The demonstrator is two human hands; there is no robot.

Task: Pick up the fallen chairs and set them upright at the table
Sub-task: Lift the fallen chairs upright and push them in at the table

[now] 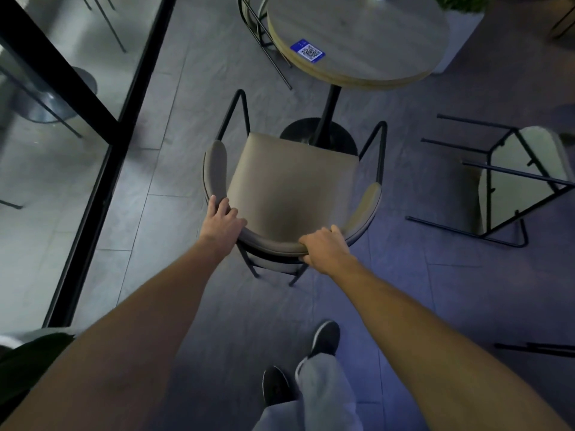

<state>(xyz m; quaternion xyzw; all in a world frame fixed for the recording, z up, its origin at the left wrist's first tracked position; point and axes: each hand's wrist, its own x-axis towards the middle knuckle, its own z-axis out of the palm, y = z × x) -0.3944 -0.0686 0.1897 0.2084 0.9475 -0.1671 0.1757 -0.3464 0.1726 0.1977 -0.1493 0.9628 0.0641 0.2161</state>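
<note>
A tan padded chair [289, 188] with a curved backrest and black metal legs stands upright on the floor, facing the round wooden table [357, 38]. My left hand [222, 223] rests on the left part of its backrest, fingers curled over the rim. My right hand [323, 247] grips the middle of the backrest. A second chair [522, 181] lies tipped over on the floor at the right, its black legs pointing left and its pale seat underside showing.
A glass wall with a black frame [102, 188] runs along the left. Another chair [258, 29] stands behind the table at its left. The table's black pedestal base [317, 135] sits just beyond the chair. My feet [323, 340] are on the tiled floor. A dark rod [535, 348] lies far right.
</note>
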